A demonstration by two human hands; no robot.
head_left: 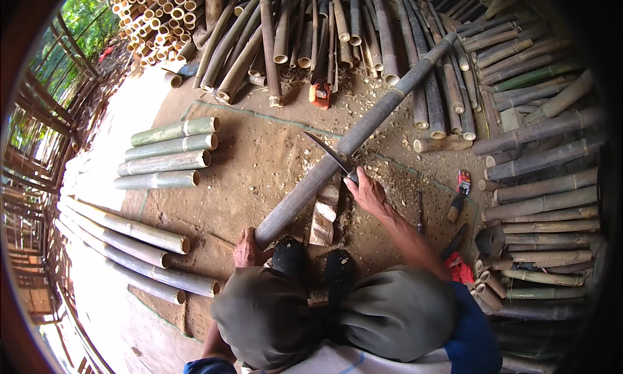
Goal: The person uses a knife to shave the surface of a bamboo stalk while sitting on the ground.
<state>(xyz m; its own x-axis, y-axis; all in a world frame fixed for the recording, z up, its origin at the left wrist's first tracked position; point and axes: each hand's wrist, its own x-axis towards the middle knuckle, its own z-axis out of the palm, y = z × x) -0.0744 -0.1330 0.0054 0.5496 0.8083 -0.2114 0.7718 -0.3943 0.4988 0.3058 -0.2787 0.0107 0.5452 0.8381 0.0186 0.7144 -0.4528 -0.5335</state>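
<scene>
A long grey-brown bamboo pole (302, 192) slants from near my feet up to the far right. My left hand (248, 247) is closed round its near end. In my right hand (368, 192) is the dark handle of a knife with a long, pointed, slightly curved blade (326, 151). The blade lies across the pole around its middle, its tip sticking out past the left side. Whether the edge touches the bamboo I cannot tell. A notched wooden block (324, 215) is under the pole, between it and my dark shoes (290, 257).
Cut bamboo lengths (172, 142) lie at left, with longer ones (126, 244) nearer. Stacked bamboo (551, 215) lines the right, and more poles (305, 36) lean at the back. An orange-handled saw (319, 95) and a red-and-black tool (461, 192) lie around. Shavings litter the floor.
</scene>
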